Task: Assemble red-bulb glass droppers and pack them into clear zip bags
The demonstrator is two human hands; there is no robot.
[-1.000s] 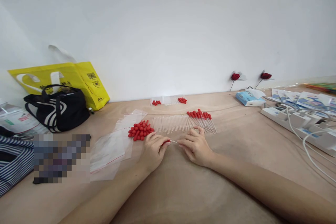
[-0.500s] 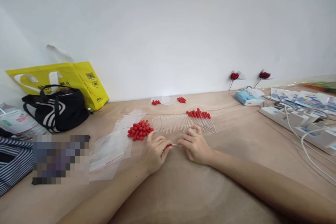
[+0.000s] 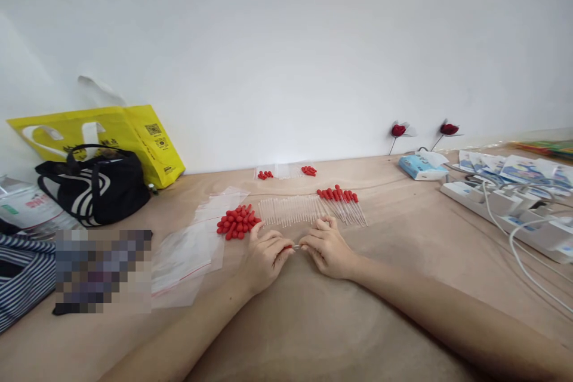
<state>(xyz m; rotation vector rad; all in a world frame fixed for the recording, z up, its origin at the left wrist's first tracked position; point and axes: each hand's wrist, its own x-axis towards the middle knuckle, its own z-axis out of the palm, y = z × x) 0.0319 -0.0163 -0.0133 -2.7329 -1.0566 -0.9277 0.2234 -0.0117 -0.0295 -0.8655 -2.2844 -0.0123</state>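
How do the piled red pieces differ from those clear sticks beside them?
The red pieces are opaque; the clear sticks look see-through. The red pieces are stubby, the clear sticks thin. The red pieces lie jumbled, the clear sticks roughly parallel. There are many of both.

The left hand (image 3: pixel 267 255) and right hand (image 3: pixel 326 247) pinch close together, forearms (image 3: pixel 421 298) slanting inward.

Plain white wall (image 3: pixel 286 59) fills the bg in front of me, greyer twd the top. Light's soft, wall looks brightest low nr ctr. My tan tabletop (image 3: pixel 340 328) runs right up to it, w/ faint sheen & ripples. Yellow bag (image 3: pixel 160 146) nr the wall on L, two dark-red flowers (image 3: pixel 398 130) nr it on R.
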